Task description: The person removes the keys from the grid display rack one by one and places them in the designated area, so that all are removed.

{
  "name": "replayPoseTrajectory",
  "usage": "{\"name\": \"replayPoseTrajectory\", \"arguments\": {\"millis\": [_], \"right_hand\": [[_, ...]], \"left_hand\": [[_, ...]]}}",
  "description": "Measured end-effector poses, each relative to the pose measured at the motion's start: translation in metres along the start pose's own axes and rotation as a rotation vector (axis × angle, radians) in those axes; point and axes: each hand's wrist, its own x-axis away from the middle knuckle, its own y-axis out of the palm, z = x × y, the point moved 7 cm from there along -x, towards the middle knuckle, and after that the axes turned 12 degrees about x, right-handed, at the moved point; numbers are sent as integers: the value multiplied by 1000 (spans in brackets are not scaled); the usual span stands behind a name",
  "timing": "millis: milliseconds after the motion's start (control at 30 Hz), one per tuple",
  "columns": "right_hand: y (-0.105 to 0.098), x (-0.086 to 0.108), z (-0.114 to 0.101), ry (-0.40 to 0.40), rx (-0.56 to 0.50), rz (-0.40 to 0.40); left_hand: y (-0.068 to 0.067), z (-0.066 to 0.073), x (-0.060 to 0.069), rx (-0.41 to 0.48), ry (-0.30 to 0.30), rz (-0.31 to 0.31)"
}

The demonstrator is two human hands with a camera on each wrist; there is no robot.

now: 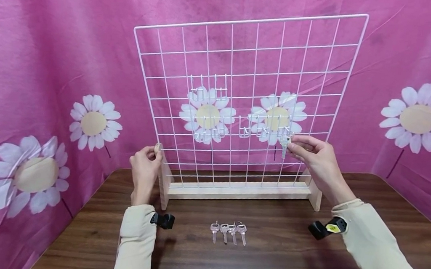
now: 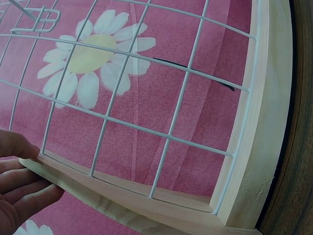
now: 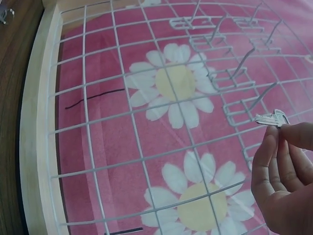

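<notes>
My right hand pinches a silver key between thumb and fingertips, in front of the white wire grid. In the right wrist view the key is close to the rod of a wire hook; whether they touch I cannot tell. On the left, my left hand grips the top of the wooden stand's left upright. The left wrist view shows the thumb on one side of that upright and the fingers on the other. Several silver keys lie in a row on the table.
Several white wire hooks hang on the grid in separate groups. A wooden base bar runs along its foot. Under everything is a brown wood-grain table. Behind hangs a pink cloth printed with large white daisies.
</notes>
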Motion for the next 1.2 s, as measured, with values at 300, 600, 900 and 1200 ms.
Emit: {"name": "replayPoseTrajectory", "arguments": {"millis": [300, 600, 900, 1200], "right_hand": [[3, 11, -14, -7, -142, -55], [-2, 23, -10, 21, -103, -63], [-3, 32, 10, 95, -164, -91], [-1, 40, 26, 127, -123, -122]], "left_hand": [[0, 0, 0, -1, -3, 4], [0, 2, 1, 8, 12, 3], [1, 2, 2, 17, 1, 0], [1, 0, 1, 18, -8, 8]]}}
